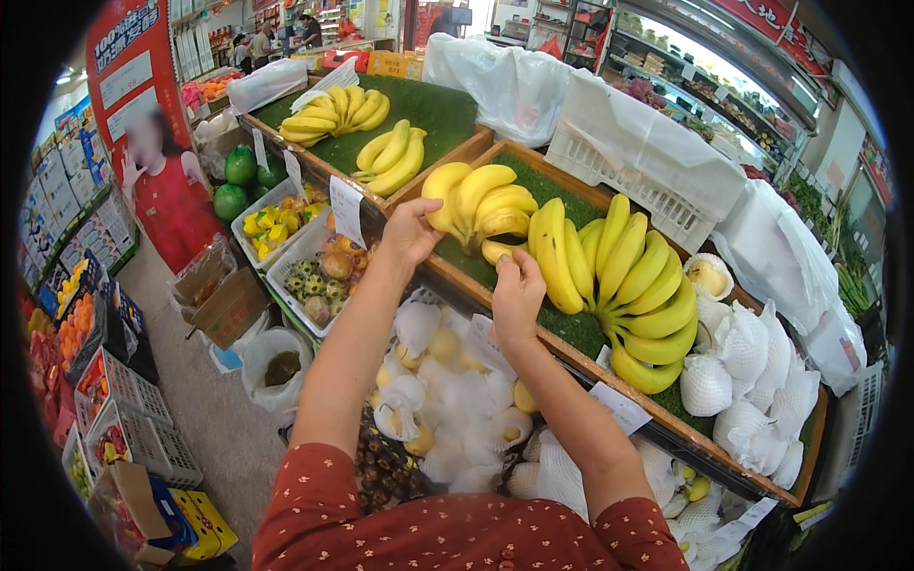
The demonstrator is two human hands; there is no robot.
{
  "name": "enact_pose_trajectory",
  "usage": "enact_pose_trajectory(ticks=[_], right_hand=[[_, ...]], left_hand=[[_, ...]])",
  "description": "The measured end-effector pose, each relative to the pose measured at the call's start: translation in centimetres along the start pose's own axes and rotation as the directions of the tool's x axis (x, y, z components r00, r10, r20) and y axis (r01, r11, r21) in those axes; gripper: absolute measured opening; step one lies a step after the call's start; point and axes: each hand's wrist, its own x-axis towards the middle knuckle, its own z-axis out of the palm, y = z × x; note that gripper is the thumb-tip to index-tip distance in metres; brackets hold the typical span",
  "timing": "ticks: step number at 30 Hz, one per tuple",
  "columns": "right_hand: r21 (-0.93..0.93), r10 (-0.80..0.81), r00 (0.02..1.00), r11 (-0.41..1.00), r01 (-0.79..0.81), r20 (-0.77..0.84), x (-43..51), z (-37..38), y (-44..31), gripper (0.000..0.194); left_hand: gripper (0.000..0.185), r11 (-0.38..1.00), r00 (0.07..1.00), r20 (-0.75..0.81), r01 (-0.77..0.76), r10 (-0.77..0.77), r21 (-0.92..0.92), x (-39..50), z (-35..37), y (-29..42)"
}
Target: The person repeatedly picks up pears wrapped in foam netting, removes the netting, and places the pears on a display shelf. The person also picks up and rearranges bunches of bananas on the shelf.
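Observation:
My left hand (414, 232) touches the left side of a bunch of bananas (477, 203), its thumb and fingers at the outermost fruit. My right hand (518, 289) is at the lower edge of the same bunch, fingers curled beside a low banana; whether it grips that fruit is hard to tell. The bunch lies on green artificial turf (457, 258) in a wooden-edged display. Just right of it sits a large fan of bananas (646, 285), with a smaller bunch (557, 257) against its left side. Two more lots, a bunch (394, 160) and a wide cluster (335, 113), rest in the upper left section.
A wooden divider (439, 168) splits the display. Foam-wrapped fruit (750, 357) fills its right end. Below the front rail lie net-wrapped pears (457, 400); white baskets (289, 268) of small fruit stand left. Behind are a white plastic crate (628, 185) and plastic-covered goods (496, 82).

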Motion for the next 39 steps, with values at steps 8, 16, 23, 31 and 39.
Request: enact_pose_trajectory(ticks=[8,16,23,31,39], right_hand=[[0.180,0.011,0.999,0.983,-0.020,0.053,0.7,1.1,-0.3,0.037],[0.070,-0.051,0.996,0.997,0.045,0.077,1.4,0.9,1.9,0.036],[0.024,-0.014,0.990,1.000,0.010,0.143,1.0,1.0,2.3,0.038],[-0.525,-0.270,0.838,0.677,0.515,0.474,1.3,-1.7,1.3,0.038],[-0.511,-0.337,0.786,0.615,0.601,0.519,0.1,-3.2,0.2,0.046]], left_hand=[[0.041,0.996,0.979,0.200,0.057,-0.042,-0.068,0.5,1.4,-3.2],[0.039,0.995,0.994,0.097,0.039,-0.049,0.097,1.3,2.1,-3.0],[0.048,0.968,0.970,-0.021,0.240,-0.242,-0.079,1.3,4.2,-4.5],[0.044,0.926,0.956,0.021,0.289,-0.293,-0.243,2.0,3.2,-5.1],[0.046,0.957,0.967,0.183,0.213,-0.178,-0.194,-1.1,4.0,-3.5]])
